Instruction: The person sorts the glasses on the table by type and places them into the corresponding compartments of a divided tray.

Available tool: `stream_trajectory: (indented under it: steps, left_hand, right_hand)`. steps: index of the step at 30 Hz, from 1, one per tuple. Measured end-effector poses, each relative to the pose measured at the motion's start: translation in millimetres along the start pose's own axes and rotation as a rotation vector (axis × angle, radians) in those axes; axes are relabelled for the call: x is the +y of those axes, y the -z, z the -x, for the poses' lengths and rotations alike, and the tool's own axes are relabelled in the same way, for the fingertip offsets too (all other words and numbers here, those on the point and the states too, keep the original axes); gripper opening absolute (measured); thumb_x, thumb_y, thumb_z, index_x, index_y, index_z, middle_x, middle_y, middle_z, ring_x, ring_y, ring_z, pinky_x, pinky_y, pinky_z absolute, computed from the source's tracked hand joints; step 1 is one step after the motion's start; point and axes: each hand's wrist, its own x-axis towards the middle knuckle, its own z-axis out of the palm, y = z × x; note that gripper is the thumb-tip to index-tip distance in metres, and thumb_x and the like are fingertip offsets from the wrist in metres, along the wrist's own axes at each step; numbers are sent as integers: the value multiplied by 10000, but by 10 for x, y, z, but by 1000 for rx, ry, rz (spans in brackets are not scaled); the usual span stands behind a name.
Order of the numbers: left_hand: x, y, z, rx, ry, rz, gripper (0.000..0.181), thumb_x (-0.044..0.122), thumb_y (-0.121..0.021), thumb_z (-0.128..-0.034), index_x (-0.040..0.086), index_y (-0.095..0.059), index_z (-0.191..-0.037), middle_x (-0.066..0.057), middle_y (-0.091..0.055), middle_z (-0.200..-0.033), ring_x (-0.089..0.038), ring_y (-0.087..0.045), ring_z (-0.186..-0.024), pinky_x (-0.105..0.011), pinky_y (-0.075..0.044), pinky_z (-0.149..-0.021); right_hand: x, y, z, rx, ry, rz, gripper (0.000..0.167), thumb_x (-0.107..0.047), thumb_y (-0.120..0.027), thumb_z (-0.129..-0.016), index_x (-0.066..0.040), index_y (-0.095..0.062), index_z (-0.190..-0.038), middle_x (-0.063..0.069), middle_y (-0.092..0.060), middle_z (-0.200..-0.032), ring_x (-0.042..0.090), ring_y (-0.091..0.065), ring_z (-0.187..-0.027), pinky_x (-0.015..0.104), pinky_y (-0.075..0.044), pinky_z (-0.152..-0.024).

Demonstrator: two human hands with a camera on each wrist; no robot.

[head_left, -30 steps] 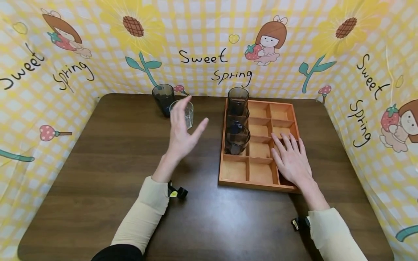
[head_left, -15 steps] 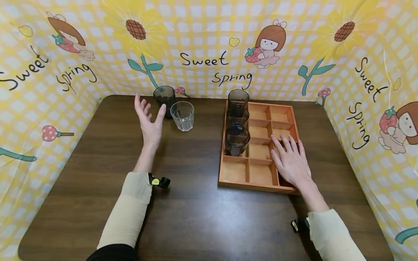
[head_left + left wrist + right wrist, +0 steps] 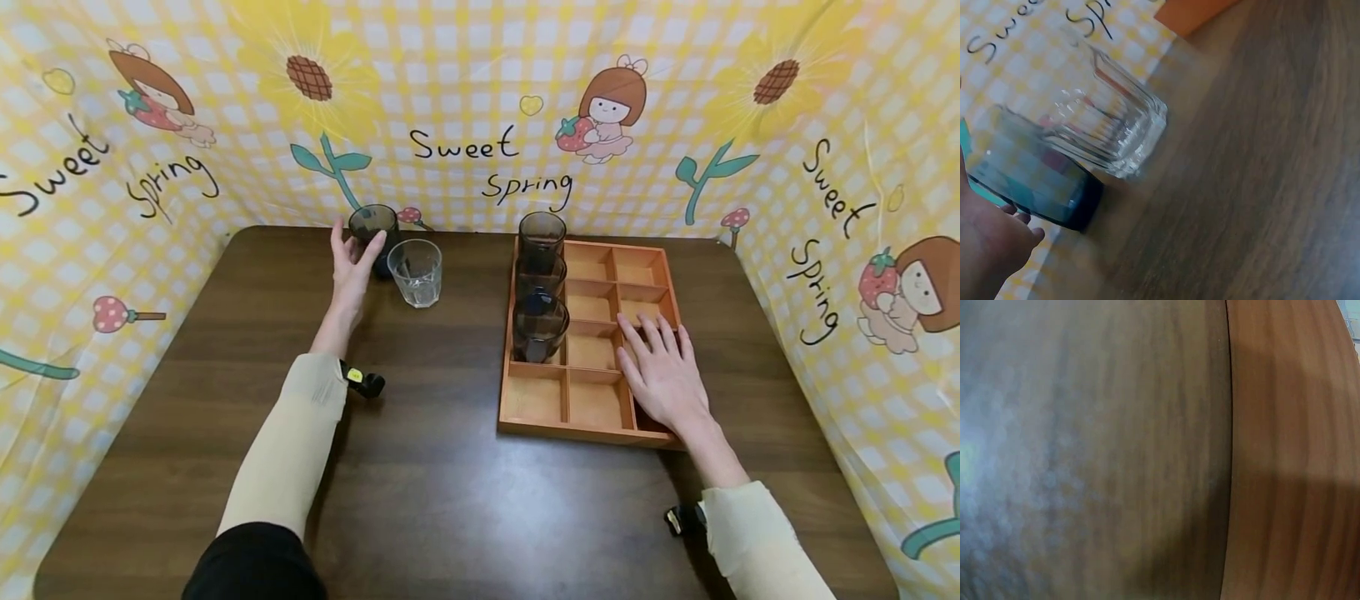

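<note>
The dark glass (image 3: 373, 222) stands upright on the table (image 3: 442, 467), just behind the clear glass (image 3: 417, 275) and to its left; whether the two touch cannot be told. Its long axis runs vertically, so its side is what faces the left hand (image 3: 348, 279). That hand, the nearer one by far, comes in from the left of the clear glass, thumb and fingers apart, with the dark glass lying ahead between them. The thumb overlaps the glass in the head view and fingertips show beside its wall in the left wrist view, but neither settles whether they grip it.

The right hand (image 3: 663, 379) is well to the right of the clear glass and closer to the person, resting with spread fingers on the divided tray (image 3: 585, 428). Three smoky glasses (image 3: 540, 329) stand along the tray's side nearest the clear glass.
</note>
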Motion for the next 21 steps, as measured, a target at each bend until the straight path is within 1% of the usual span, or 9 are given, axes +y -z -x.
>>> stream_trajectory:
  steps: [3,6,8,10,12,16,19,21]
  left_hand:
    - [-52,-18,-63,-13,6,3,1032,385,-729,-1011,298,-45,-1778,-187,-260,-1810,-246,-284,-1686,-385,-259,-1370]
    - [-86,-45,-101,4,-1,3,1009,381,-744,-1007,292,-93,-1773,-203,-374,-1739,-246,-401,-1594,-351,-335,-1299]
    - [-99,-55,-115,17,0,-8,977,402,-743,-1011,295,-131,-1766,-211,-411,-1706,-246,-439,-1543,-347,-361,-1265]
    - [-111,-57,-134,21,13,-12,953,408,-745,-1012,308,-160,-1758,-203,-414,-1704,-238,-442,-1533,-346,-363,-1266]
    - [-119,-56,-155,19,31,-14,935,404,-752,-1009,321,-185,-1748,-181,-392,-1727,-224,-423,-1556,-351,-350,-1290]
    - [-155,-45,-228,17,44,-30,897,368,-764,-1008,318,-233,-1729,-148,-380,-1749,-213,-404,-1578,-354,-335,-1312]
    - [-190,-23,-269,21,48,-48,875,357,-768,-1012,335,-255,-1720,-146,-413,-1729,-208,-435,-1549,-347,-360,-1285]
    - [-193,-8,-265,23,58,-63,855,357,-765,-1016,342,-270,-1712,-151,-442,-1706,-204,-457,-1525,-341,-377,-1259]
  right_hand:
    - [6,-12,-3,6,0,5,593,-426,-335,-1199,-194,-318,-1744,207,-303,-1784,489,-190,-1673,707,-68,-1350]
    - [3,-12,-7,7,-1,4,592,-423,-338,-1199,-194,-318,-1744,207,-304,-1784,489,-192,-1673,706,-68,-1350]
    - [-5,-8,-9,5,-2,2,593,-422,-340,-1199,-191,-317,-1745,209,-302,-1786,490,-192,-1673,707,-68,-1350]
    - [-10,-4,-9,0,-4,2,596,-423,-340,-1199,-189,-312,-1747,211,-297,-1789,491,-186,-1676,706,-63,-1352]
    - [-13,-5,-11,-4,-5,3,599,-425,-340,-1199,-188,-309,-1748,213,-296,-1789,490,-183,-1677,705,-60,-1353]
    - [-11,-6,-16,0,-5,7,598,-424,-345,-1197,-187,-313,-1746,212,-302,-1786,488,-187,-1676,702,-62,-1353]
    - [-6,-7,-14,3,-4,9,599,-423,-347,-1197,-189,-311,-1747,209,-303,-1786,485,-190,-1675,699,-63,-1354]
    - [-4,-12,-8,0,-5,8,601,-426,-345,-1197,-195,-301,-1751,206,-298,-1790,481,-187,-1677,695,-58,-1356]
